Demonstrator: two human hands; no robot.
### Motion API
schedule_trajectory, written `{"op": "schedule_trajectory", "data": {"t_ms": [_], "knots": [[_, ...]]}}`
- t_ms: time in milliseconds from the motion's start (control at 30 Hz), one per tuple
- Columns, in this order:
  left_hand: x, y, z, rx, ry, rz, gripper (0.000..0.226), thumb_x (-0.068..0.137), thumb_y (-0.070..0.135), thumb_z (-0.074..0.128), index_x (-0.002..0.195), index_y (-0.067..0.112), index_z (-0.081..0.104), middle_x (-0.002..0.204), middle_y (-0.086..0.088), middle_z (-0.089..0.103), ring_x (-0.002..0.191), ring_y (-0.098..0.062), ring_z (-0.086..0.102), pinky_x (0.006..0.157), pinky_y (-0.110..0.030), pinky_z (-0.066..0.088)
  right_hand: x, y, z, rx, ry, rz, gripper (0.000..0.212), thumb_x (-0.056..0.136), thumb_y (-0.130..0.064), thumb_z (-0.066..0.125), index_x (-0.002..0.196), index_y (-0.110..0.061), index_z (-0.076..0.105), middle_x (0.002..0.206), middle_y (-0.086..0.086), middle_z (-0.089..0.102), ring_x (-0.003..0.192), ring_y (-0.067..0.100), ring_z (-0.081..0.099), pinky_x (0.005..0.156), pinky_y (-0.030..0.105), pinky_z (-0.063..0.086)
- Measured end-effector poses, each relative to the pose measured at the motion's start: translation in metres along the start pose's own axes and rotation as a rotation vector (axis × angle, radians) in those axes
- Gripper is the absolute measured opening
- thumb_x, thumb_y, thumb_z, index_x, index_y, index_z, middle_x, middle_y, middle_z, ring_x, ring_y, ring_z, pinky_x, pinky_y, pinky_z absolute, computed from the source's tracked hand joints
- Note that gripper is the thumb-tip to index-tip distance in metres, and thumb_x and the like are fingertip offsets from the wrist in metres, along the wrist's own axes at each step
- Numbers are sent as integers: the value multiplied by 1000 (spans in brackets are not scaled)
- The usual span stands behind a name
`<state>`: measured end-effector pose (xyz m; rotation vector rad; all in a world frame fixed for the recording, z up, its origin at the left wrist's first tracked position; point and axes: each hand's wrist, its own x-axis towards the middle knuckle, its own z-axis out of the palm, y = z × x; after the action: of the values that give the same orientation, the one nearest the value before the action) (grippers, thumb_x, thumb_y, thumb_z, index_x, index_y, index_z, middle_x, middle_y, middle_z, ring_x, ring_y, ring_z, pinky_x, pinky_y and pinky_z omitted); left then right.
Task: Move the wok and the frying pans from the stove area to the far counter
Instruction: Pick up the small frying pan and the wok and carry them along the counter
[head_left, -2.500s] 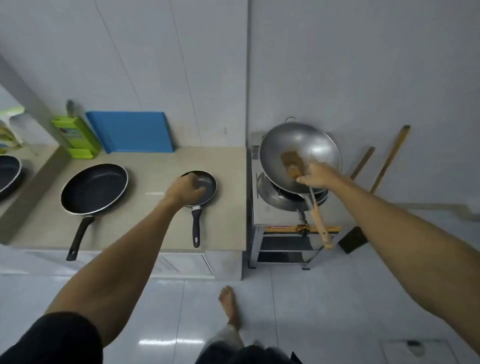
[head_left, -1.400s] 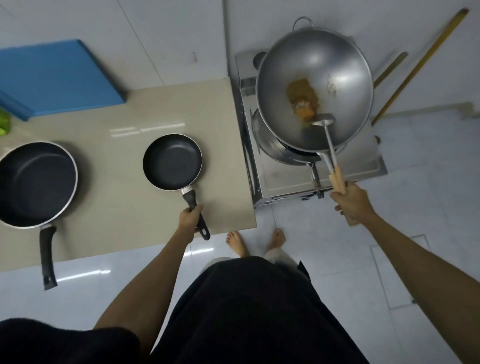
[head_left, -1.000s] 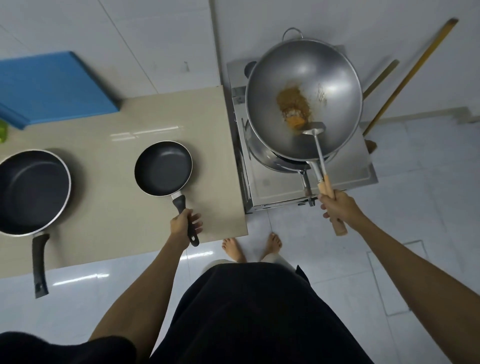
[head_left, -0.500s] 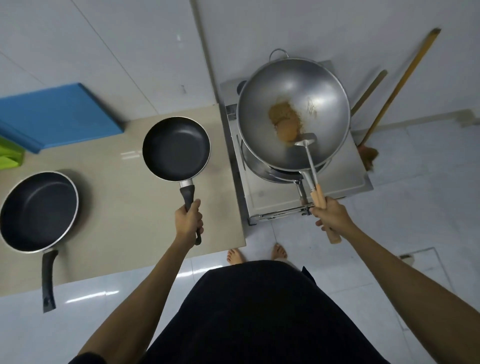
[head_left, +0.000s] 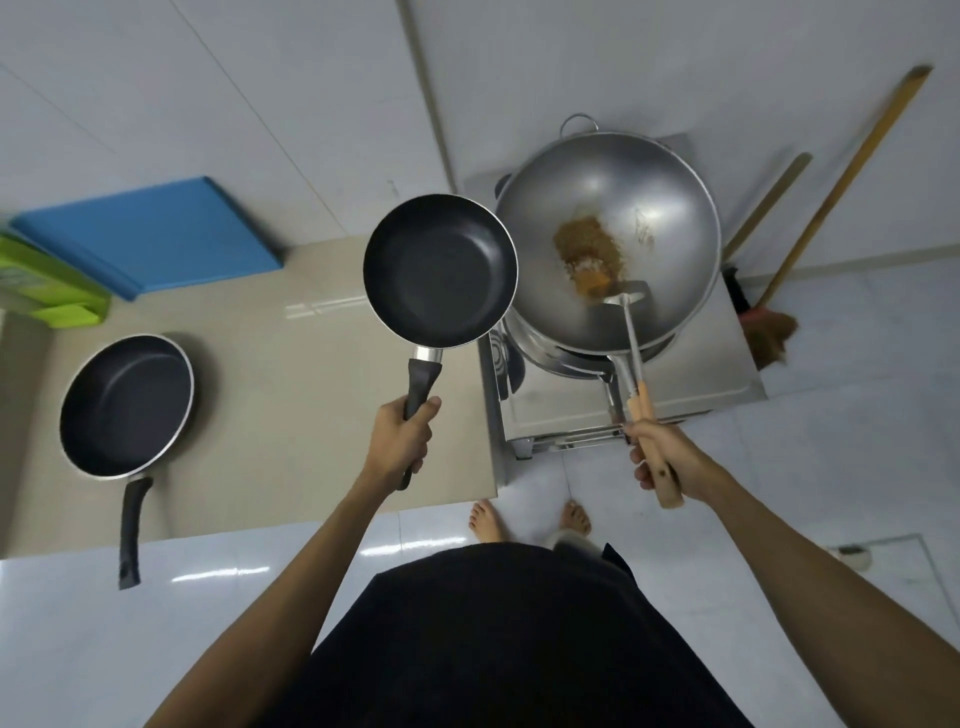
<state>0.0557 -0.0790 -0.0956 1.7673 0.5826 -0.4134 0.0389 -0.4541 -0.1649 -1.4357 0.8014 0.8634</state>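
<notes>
Wok (head_left: 613, 244) risk: left hand (head_left: 400, 441) clamps the small pan (head_left: 440, 270) raised beside it; right hand (head_left: 662, 457) grips the spatula (head_left: 631, 332); rims could clash.

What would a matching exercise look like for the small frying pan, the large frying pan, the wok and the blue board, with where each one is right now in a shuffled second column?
Things:
1. small frying pan
2. large frying pan
3. wok
4. blue board

Places:
A. leaning against the wall at the back of the counter
B. on the stove, with a spatula in it
C. held by its handle in the left hand
D. lying on the counter, handle over the front edge

Pairs: 1-C, 2-D, 3-B, 4-A
</notes>
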Motion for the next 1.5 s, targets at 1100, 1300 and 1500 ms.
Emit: {"op": "schedule_trajectory", "data": {"t_ms": [1100, 1300, 1500], "knots": [[-129, -86, -78, -431, 408, -155, 33, 98, 28, 62, 74, 12, 45, 53, -2, 39, 40, -15, 34, 40, -26, 33, -80, -24, 97, -420, -174, -185, 13, 74, -14, 59, 77, -14, 47, 54, 3, 47, 38, 16, 37, 39, 24, 31], [-182, -138, -189, -489, 518, -109, 35, 97, 30, 63, 73, 13, 46, 52, -2, 39, 39, -14, 34, 39, -26, 33, -110, -23, 218, -481, -227, -246, 11, 73, -17, 59, 77, -12, 50, 53, 4, 47, 36, 17, 36, 38, 23, 30], [-225, -186, -314, -515, 645, -102, 37, 94, 33, 65, 71, 14, 43, 50, 1, 40, 39, -15, 33, 38, -26, 34, -140, -18, 347, -530, -278, -265, 13, 79, -12, 58, 79, -14, 45, 51, 4, 44, 34, 17, 34, 38, 21, 29]]}}
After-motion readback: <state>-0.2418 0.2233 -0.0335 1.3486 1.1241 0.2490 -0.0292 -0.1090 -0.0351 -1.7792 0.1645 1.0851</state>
